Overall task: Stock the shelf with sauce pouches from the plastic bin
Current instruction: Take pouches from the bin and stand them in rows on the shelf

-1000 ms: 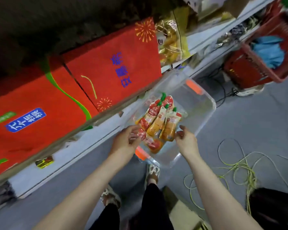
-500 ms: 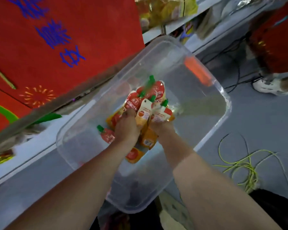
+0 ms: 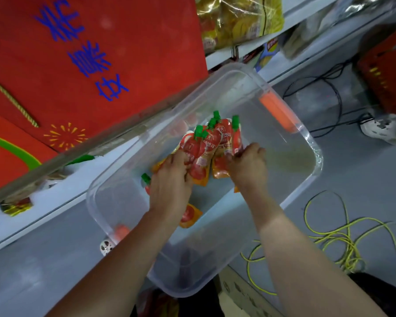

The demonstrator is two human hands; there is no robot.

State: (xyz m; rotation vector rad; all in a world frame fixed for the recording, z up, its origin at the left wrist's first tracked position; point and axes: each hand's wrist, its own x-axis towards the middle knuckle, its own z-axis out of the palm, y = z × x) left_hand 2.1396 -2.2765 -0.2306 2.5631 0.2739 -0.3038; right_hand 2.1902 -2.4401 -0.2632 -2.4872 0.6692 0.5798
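A clear plastic bin [image 3: 311,143] with orange handles sits on the floor below me. Inside it I hold a bunch of red and orange sauce pouches [image 3: 212,145] with green caps, gathered upright between both hands. My left hand [image 3: 169,181] grips the bunch from the left, and my right hand [image 3: 247,165] grips it from the right. Another pouch [image 3: 190,215] lies flat on the bin floor under my left wrist, and one more green cap [image 3: 145,178] shows left of that hand.
Red gift boxes [image 3: 89,53] fill the shelf at upper left, above a white lower shelf edge [image 3: 55,202]. Yellow snack bags [image 3: 236,17] sit further right. Yellow cord [image 3: 343,234] and black cables [image 3: 329,94] lie on the grey floor; a red basket [image 3: 386,76] stands far right.
The view has dropped closer to the bin. Both hands went from the bin's near rim down into it and closed round the pouches, which now stand gathered upright and slightly lifted.
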